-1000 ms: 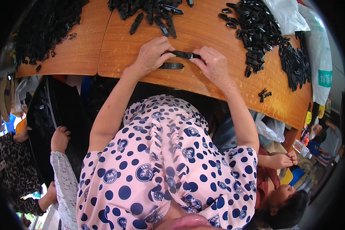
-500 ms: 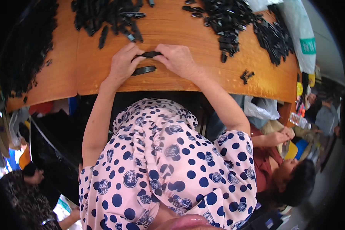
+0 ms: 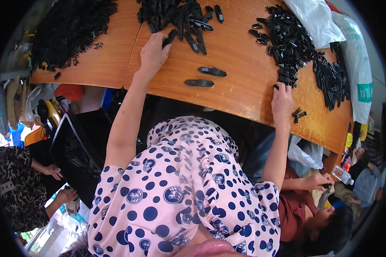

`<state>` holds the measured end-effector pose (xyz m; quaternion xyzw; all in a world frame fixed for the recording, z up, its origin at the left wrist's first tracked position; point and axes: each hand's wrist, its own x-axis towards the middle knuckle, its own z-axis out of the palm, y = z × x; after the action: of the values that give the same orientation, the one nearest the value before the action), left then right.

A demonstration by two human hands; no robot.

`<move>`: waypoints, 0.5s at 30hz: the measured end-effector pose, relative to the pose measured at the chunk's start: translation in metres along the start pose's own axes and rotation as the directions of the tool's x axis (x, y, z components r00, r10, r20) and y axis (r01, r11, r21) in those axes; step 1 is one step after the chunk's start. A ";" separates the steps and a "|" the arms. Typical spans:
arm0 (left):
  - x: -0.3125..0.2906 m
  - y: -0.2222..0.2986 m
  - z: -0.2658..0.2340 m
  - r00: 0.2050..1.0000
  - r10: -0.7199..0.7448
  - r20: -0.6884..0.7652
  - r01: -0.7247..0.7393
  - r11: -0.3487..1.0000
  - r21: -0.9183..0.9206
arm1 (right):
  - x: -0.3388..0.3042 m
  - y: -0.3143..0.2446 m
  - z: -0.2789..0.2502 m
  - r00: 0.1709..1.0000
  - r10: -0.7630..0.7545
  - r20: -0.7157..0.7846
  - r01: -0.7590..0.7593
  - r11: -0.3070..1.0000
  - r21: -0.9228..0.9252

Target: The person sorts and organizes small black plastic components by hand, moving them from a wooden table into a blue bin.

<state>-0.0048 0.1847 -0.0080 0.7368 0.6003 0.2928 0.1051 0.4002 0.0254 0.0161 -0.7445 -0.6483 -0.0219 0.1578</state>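
Reaching two ways over the worktop, among loose black parts.
With left hand, pinching a black clip between thumb and fingers, close by the middle pile. With right hand, touching the near end of the right pile; cannot tell whether gripping a part or only resting there. Possibly losing the left clip among lookalikes, if pinched too near one end. Possibly starting a small slide at right, if tugging from underneath. Possibly nudging two flat clips askew mid-worktop, or brushing the small cluster edgeward, if sweeping low.
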 end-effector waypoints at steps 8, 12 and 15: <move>-0.031 0.039 -0.002 0.973 -0.054 0.223 0.078 0.992 -0.102 | 0.021 -0.040 0.009 0.959 -0.033 0.282 -0.084 0.916 0.393; -0.025 0.046 0.004 0.996 -0.020 0.088 0.016 0.999 0.049 | 0.039 -0.036 0.018 0.972 -0.099 0.212 -0.016 0.875 0.484; -0.022 0.052 -0.002 0.988 -0.068 0.141 0.058 0.996 0.075 | 0.045 -0.033 0.015 0.958 -0.123 0.258 -0.020 0.872 0.490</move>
<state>0.0340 0.1504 0.0134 0.7397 0.6242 0.2143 0.1311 0.3730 0.0761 0.0196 -0.6582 -0.6684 0.2436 0.2462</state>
